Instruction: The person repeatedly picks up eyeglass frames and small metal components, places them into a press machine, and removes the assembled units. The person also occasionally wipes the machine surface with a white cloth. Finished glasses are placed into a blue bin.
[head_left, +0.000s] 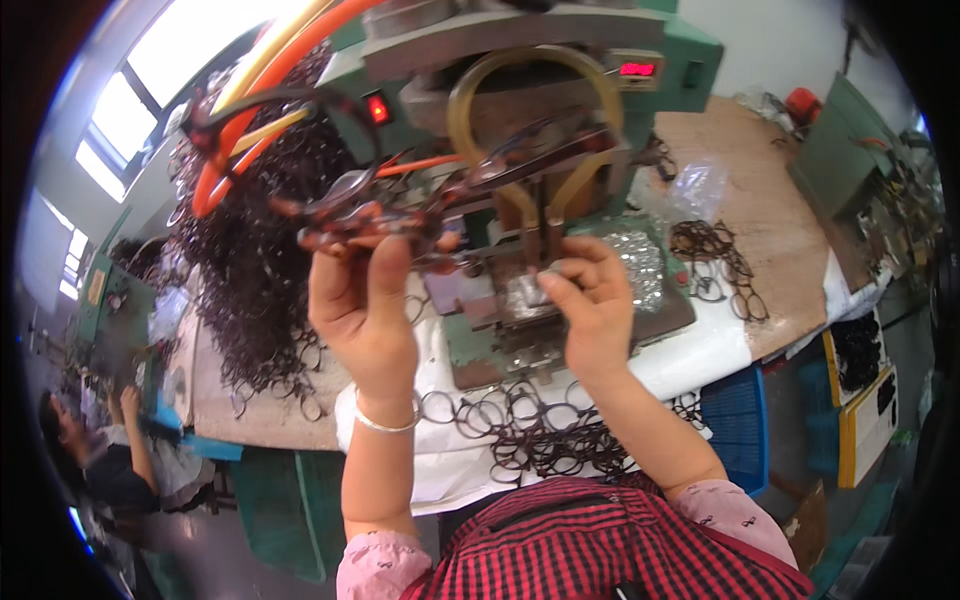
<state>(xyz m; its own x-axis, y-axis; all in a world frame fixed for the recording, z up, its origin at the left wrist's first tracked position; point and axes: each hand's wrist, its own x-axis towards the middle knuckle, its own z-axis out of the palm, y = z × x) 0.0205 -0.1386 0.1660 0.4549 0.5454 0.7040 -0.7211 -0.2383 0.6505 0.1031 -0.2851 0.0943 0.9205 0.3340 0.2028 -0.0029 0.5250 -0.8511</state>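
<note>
My left hand [360, 300] is raised and grips a tortoiseshell eyeglass frame front [375, 215] by its lower edge, held close to the camera. My right hand [590, 290] reaches to the foil-wrapped block [525, 295] at the base of the green press machine [520, 60], fingertips pinched on a small part there; what it pinches is too small to tell. A silver bangle [385, 425] circles my left wrist. A curved amber tube [530, 65] arches over the machine's head.
A big heap of dark eyeglass frames [250, 260] fills the bench at left. More frames [540, 435] lie on white cloth near me and at right [715, 260]. Orange and yellow hoses [250, 90] run up left. Another person [110, 460] sits at lower left.
</note>
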